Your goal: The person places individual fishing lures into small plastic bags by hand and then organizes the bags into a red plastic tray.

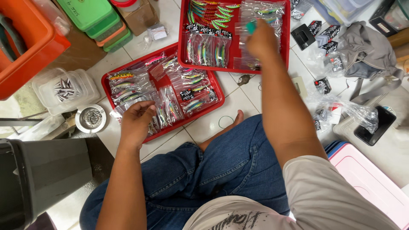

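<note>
Right hand (260, 40) is out over the far red tray (287, 38), fingers pinched together on a small teal lure (251, 27); only the tip of it shows past the fingers. It sits above a stack of clear packets (260, 15) on the right side of that tray. Left side of the same tray: a row of bagged lures with black header cards (208, 47), and above them loose green and red lures (213, 12) fanned out.

Left hand (135, 123) rests on the near red tray (217, 91), at its front-left edge, fingers curled onto clear lure packets (164, 110). Can't tell whether it's gripping one or just pressing down. That tray is full of overlapping bagged lures, striped yellow/orange ones (121, 76) at the top left.

Both trays lie on the white tiled floor (213, 123), touching corner to edge. Person sits on the floor in blue jeans (213, 170), bare foot (232, 121) just beside the near tray.

Around it:
- left: small metal bowl (90, 118), clear plastic tub with metal pieces (64, 90), orange crate (25, 47), stacked green lidded boxes (100, 21), dark grey bin (42, 174) at bottom left
- right: scattered black header cards (323, 85), crumpled clear bags (341, 110), a phone (375, 125), grey cloth bag (366, 51), pink lidded box (370, 183) near the right knee
</note>
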